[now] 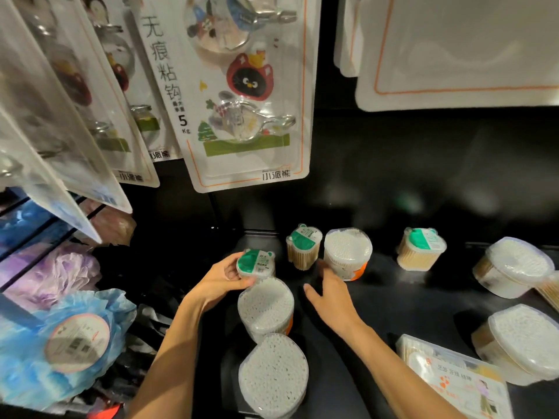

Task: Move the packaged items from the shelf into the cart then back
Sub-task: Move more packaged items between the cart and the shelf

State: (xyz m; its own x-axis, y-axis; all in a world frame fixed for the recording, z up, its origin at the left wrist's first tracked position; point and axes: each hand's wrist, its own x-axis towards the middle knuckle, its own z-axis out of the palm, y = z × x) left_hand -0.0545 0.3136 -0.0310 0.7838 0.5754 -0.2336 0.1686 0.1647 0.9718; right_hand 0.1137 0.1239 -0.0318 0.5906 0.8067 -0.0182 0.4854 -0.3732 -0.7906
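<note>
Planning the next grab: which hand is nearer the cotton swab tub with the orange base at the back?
Right. The right hand hovers just before the tub; the left hand grips a green-lidded box farther left.

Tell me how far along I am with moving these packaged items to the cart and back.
No cart is in view, so the phase is unclear. Several cotton swab tubs and green-lidded toothpick boxes stand on the black shelf. In hand: your left hand grips one green-lidded box at the shelf; your right hand hovers open nearby. What remains can't be judged.

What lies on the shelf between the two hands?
In the head view, only bare black shelf lies between the left hand and the right hand.
</note>
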